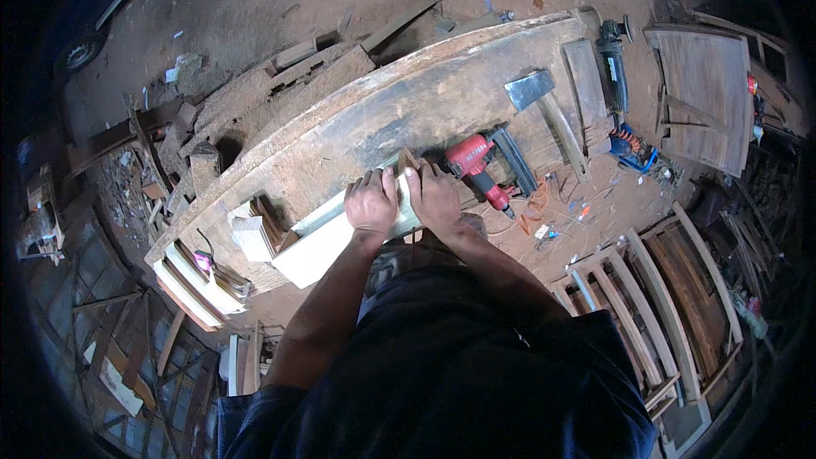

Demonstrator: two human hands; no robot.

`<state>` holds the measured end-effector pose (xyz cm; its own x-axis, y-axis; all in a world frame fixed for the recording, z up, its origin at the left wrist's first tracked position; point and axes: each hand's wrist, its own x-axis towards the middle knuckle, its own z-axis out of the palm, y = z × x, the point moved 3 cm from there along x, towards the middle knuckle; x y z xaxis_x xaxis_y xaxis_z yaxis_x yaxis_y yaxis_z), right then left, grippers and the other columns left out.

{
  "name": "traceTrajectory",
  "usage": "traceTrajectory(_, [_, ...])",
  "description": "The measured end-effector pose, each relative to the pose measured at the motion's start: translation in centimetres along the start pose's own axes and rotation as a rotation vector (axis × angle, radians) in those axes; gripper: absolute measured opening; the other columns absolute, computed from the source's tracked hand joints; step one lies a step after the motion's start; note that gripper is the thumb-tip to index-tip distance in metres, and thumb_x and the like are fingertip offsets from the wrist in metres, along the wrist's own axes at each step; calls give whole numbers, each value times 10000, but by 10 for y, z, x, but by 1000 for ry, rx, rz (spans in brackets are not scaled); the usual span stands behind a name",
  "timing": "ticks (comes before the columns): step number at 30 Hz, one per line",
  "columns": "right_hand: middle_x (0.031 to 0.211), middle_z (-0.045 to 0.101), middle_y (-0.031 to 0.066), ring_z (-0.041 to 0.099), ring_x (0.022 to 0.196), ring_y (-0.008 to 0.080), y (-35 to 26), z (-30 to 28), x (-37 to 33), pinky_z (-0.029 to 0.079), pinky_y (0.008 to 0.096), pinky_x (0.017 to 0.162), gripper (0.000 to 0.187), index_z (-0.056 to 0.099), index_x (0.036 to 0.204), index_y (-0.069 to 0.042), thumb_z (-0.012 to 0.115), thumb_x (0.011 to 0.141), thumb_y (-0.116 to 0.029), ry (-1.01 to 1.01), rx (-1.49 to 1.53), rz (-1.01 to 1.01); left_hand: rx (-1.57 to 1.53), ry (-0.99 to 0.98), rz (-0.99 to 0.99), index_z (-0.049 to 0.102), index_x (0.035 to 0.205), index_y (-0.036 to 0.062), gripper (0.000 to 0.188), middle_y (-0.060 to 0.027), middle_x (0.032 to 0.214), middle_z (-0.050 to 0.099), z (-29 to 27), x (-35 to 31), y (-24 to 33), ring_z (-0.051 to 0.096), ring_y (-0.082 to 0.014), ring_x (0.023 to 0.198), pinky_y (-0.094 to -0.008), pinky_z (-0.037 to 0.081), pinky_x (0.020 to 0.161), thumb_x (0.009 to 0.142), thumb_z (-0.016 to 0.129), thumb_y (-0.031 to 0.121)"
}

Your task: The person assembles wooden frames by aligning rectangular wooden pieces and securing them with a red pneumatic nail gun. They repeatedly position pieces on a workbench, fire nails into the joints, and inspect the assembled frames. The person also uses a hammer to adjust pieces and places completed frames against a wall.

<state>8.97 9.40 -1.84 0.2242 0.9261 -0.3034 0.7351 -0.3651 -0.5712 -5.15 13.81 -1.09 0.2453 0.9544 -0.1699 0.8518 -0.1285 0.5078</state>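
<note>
At the near edge of the workbench, a long board with a white face (319, 253) lies at a slant, with a small brown wooden piece (407, 159) at its far right end. My left hand (371, 202) is closed over the board near that end, fingers curled over its far side. Close beside it, my right hand (433, 197) grips the same end, its thumb by the brown piece. The fingertips of both hands are partly hidden. Just right of my right hand lies a red and black nail gun (473, 158), touched by neither hand.
The long wooden workbench (374, 115) also carries a wooden-handled hammer or hatchet (561, 132), a flat board (585, 81) and an angle grinder (612, 68). Short wood pieces (252, 236) and white-faced strips (197, 287) are at the left. Wooden frames (654, 306) stand lower right; offcuts litter the floor beyond.
</note>
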Motion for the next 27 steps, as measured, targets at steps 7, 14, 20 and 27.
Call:
traceTrajectory(7, [1083,683,331,707,851,458,0,8,-2,576,521,724,502,650,1052,91,494,1056,-387,-39,-47,4,37,-52,-5,674,838,82,315,-131,811,694,4,-3,-5,678,-346,734,-452,518,715,1013,529,300])
traceTrajectory(14, [1112,667,333,697,823,469,1,10,5,571,522,691,468,632,1123,81,532,1039,-369,-40,11,12,81,-35,15,655,810,102,286,-111,778,677,10,1,-9,669,-328,709,-452,511,689,992,549,296])
traceTrajectory(20, [977,653,320,680,831,475,-1,5,3,539,547,703,430,615,976,44,534,1040,-374,-71,33,28,72,-56,-14,669,831,88,295,-132,798,693,6,-3,-7,679,-340,730,-453,529,723,996,551,302])
traceTrajectory(27, [995,677,209,666,942,404,114,-71,39,536,513,818,331,601,1001,14,599,1001,-317,592,-457,17,33,1,-27,686,869,66,286,-161,838,705,7,-6,-9,680,-380,757,-471,533,739,996,543,279])
